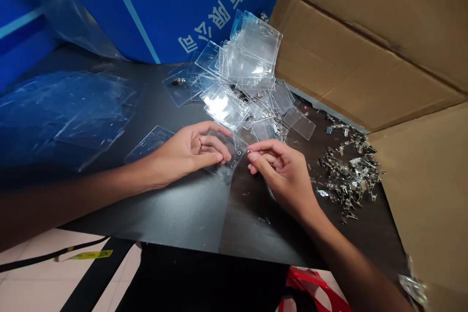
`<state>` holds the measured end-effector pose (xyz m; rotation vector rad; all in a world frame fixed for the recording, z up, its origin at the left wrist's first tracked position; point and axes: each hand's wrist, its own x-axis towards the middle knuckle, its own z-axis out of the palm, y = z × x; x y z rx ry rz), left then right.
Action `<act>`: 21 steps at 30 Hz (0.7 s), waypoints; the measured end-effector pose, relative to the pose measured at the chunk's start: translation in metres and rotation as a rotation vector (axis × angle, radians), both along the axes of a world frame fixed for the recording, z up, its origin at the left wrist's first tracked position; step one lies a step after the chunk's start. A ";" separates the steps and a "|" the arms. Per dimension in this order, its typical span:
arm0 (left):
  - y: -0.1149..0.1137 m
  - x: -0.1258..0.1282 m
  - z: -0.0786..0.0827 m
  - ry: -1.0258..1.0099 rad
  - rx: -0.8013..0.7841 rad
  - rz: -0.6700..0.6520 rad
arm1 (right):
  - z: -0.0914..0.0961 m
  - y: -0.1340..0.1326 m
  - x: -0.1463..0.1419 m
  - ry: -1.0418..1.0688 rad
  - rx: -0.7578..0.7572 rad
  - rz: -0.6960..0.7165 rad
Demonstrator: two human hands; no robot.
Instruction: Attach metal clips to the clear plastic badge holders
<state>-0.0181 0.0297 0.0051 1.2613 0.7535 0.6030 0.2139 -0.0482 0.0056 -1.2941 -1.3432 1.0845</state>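
My left hand (197, 148) is closed on a clear plastic badge holder (237, 148), gripping it between thumb and fingers with its slotted edge facing right. Just right of that edge, my right hand (280, 165) pinches a small metal clip (249, 151), mostly hidden by the thumb and forefinger. Whether the clip touches the holder, I cannot tell. Beyond both hands lies a heap of clear badge holders (252, 58), some with metal clips among them. To the right of my right hand is a pile of loose metal clips with clear straps (353, 180).
More flat clear holders (91, 112) spread over the left of the dark table (175, 219). A blue printed panel (153, 5) stands at the back, and cardboard (347, 53) walls the right side. Something red (314, 285) shows below the front edge.
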 end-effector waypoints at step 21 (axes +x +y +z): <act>-0.001 0.000 0.004 0.106 0.139 -0.021 | -0.008 -0.004 -0.005 -0.041 -0.023 0.239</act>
